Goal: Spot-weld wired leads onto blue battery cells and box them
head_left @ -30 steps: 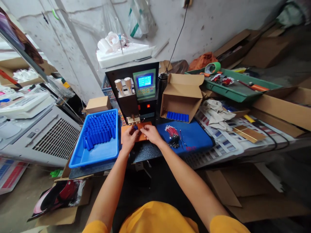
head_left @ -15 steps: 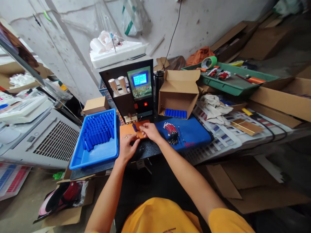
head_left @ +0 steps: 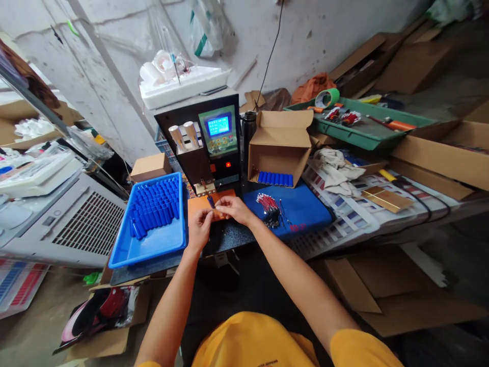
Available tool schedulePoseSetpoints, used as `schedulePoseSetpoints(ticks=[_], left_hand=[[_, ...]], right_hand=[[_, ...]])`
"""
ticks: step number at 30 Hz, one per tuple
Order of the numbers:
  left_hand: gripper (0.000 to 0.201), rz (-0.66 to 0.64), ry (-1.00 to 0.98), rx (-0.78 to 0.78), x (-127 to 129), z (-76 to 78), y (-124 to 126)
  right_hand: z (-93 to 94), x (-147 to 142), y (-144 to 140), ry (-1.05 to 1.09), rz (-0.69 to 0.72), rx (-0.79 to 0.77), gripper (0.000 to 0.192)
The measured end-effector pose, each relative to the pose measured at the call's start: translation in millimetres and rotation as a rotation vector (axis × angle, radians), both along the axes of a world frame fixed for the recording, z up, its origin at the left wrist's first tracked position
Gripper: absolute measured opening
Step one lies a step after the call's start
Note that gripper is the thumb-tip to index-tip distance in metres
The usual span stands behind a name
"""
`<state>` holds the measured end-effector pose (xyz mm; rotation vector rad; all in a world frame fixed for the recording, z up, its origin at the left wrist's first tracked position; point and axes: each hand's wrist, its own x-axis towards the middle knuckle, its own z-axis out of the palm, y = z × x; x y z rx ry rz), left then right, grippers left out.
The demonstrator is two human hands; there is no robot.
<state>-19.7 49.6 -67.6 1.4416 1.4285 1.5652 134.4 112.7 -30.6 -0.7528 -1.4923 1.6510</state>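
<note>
Head cam: both hands meet over the orange jig plate [head_left: 198,205] in front of the spot welder [head_left: 208,148]. Left hand [head_left: 199,228] and right hand [head_left: 234,209] pinch-close on a small blue cell [head_left: 211,202] under the electrode tips; exact grip too small to tell. Loose cells fill the blue tray [head_left: 151,244] at left. Best bet: seat cell square, fingers off the electrodes.

Small blue cell [head_left: 210,202] between the hands: too small to confirm who grips it. Tray [head_left: 367,133] at 2 o'clock: contents indistinct.
</note>
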Motion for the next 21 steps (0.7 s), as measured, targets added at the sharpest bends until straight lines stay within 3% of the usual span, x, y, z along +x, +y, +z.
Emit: schedulePoseSetpoints(ticks=[5, 13, 21], left_hand=[[0.032, 0.039, -0.083, -0.013, 3, 5.9, 1], [0.03, -0.014, -0.066, 0.02, 9, 3.2, 2], [0.025, 0.037, 0.1, 0.062, 3, 0.8, -2]], right_hand=[[0.0, 0, 0, 0.012, 0.003, 0.004, 0.033], [-14.4, -9, 0, 0.029, -0.062, 0.087, 0.029], [-12.9, -7, 0, -0.018, -0.084, 0.077, 0.028]])
